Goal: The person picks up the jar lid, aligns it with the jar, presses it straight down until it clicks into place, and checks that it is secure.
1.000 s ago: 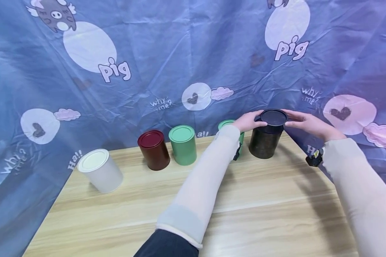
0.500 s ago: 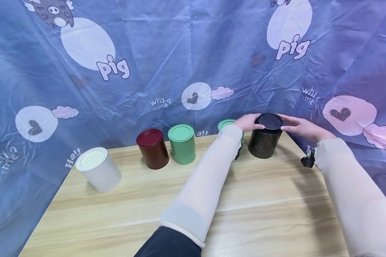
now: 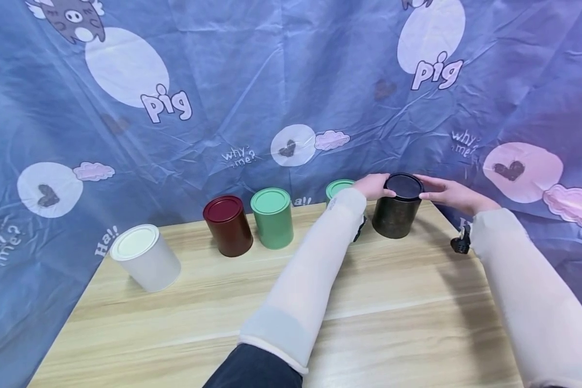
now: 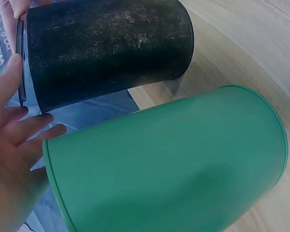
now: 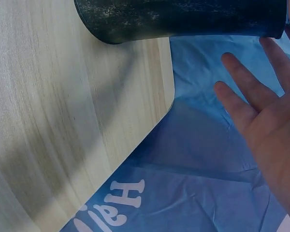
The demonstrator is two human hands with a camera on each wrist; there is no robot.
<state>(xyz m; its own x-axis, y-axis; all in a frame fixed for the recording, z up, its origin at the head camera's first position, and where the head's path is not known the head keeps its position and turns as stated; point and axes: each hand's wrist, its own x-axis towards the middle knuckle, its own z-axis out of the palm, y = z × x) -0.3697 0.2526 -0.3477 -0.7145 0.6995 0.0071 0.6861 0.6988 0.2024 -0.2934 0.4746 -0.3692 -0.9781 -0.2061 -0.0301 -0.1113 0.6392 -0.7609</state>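
In the head view a dark, worn can (image 3: 395,218) stands upright at the table's back right. Its round black lid (image 3: 404,186) sits at the can's top; in the left wrist view a narrow gap shows between the lid (image 4: 20,63) and the can's rim. My left hand (image 3: 371,186) holds the lid's left edge between thumb and fingers, some fingertips right at the can's rim. From the right, my right hand (image 3: 448,195) holds the opposite edge; its lower fingers spread free in the right wrist view. A green can (image 4: 169,159) stands beside my left hand, partly hidden by my sleeve.
Further left along the back stand another green can (image 3: 274,221), a dark red can (image 3: 229,226) and a white can (image 3: 147,261), all lidded. A blue printed cloth (image 3: 223,108) hangs behind the wooden table (image 3: 174,334). The table's corner lies just right of the dark can.
Both hands have brought the black lid down and slightly left, from raised above the dark can to its rim. The other cans stay in place; the head view shifts slightly.
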